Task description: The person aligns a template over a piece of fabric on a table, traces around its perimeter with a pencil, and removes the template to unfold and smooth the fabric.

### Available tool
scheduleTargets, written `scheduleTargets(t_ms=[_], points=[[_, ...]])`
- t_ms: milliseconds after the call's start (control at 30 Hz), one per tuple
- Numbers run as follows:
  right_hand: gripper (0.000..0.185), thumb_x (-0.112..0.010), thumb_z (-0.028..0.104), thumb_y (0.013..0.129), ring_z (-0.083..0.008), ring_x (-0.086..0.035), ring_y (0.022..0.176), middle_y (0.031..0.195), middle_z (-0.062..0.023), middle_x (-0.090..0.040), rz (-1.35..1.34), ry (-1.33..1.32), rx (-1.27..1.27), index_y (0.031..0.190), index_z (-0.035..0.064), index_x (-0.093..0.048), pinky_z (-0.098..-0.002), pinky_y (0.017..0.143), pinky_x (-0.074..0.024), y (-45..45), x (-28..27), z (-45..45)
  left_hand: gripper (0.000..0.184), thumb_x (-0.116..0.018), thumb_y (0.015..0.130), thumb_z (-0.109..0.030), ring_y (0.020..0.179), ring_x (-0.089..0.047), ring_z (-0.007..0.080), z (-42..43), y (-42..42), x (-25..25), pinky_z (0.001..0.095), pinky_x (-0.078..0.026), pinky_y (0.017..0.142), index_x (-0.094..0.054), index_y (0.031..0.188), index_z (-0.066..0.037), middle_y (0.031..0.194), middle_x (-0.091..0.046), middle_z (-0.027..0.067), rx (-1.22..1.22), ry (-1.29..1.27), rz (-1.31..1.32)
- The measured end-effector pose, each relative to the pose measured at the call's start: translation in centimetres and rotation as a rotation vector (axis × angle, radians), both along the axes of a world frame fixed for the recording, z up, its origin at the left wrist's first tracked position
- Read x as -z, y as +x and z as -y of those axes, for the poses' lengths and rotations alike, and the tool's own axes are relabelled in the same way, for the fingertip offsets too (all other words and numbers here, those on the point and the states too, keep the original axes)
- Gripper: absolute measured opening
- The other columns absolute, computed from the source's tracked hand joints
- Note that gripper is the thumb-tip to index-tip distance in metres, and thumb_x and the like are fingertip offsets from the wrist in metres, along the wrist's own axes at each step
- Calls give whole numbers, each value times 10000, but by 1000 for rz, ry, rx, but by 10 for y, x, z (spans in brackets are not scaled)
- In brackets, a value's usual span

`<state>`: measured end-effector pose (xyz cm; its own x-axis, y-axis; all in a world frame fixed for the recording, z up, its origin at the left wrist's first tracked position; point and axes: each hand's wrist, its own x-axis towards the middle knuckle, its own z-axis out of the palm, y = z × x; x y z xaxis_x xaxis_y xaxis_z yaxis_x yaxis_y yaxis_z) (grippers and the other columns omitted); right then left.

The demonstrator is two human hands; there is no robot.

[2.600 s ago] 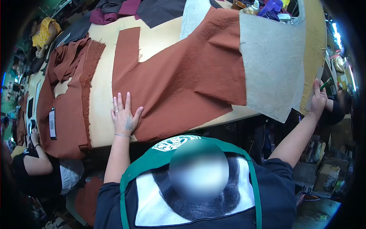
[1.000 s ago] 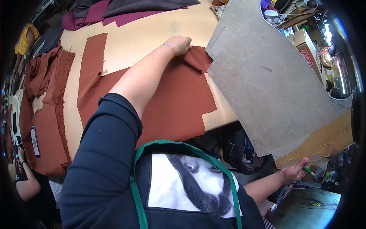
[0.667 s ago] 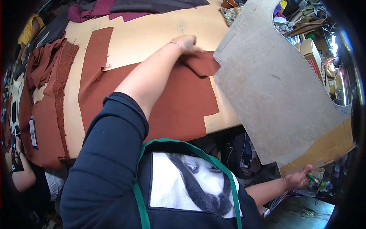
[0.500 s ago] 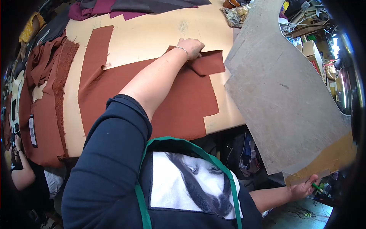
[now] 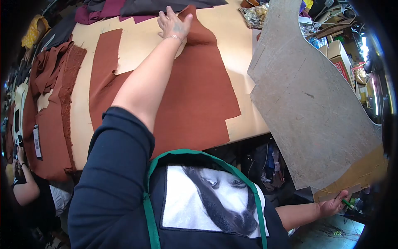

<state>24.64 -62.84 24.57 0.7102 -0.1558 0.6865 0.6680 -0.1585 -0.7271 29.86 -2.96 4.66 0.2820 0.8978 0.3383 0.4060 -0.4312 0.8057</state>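
My left hand (image 5: 174,27) is stretched over the far side of the table, its fingers spread. It is beside the raised far end of a rust-brown cloth (image 5: 195,95), which lies mostly flat with a rumpled fold near its left side. At the lower right, my right hand (image 5: 334,204) grips the bottom edge of a large grey cardboard pattern piece (image 5: 306,103). A slim green pen (image 5: 347,203) sticks out from the same hand. The pattern stands tilted beside the table's right edge, with a brown patch along its lower end.
More rust-brown cloth (image 5: 47,137) hangs over the table's left side, bearing a white label (image 5: 37,143). Purple cloth (image 5: 93,14) and dark cloth (image 5: 161,6) lie at the far edge. Another person's arm (image 5: 27,184) shows at lower left. Boxes (image 5: 342,62) crowd the right.
My left hand has let go of the folded cloth corner and moved up and left. The cloth's far end is now unfolded away from me. My right hand still holds the pattern.
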Motion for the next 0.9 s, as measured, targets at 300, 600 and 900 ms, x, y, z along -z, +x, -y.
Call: scheduleTargets(t_ms=[300,600,900], points=[[288,-549,171,860,-184,-493,992,1059,-102,-553,53,-45,51,1050,-45,-534,-313,876,-352,22,4,36,833,-475,685,-694,1312,1,390,143,-166,12,700,-88,924,-275,1353,-238,1438,-105,110,623,168,-894],[297,-556,159,851,-207,-485,1034,1112,-109,-539,104,107,-13,1077,-31,-531,-331,918,-333,24,5,37,822,-409,700,-724,1315,35,377,120,-191,6,722,-99,899,-237,1362,-268,1450,-37,94,320,161,-921],[320,-544,182,859,-209,-446,1083,1154,-129,-505,72,108,32,1073,-54,-519,-335,942,-307,19,24,49,815,-391,704,-735,1321,5,361,54,-181,8,704,-95,922,-181,1370,-314,1450,-35,102,168,-25,-1004]])
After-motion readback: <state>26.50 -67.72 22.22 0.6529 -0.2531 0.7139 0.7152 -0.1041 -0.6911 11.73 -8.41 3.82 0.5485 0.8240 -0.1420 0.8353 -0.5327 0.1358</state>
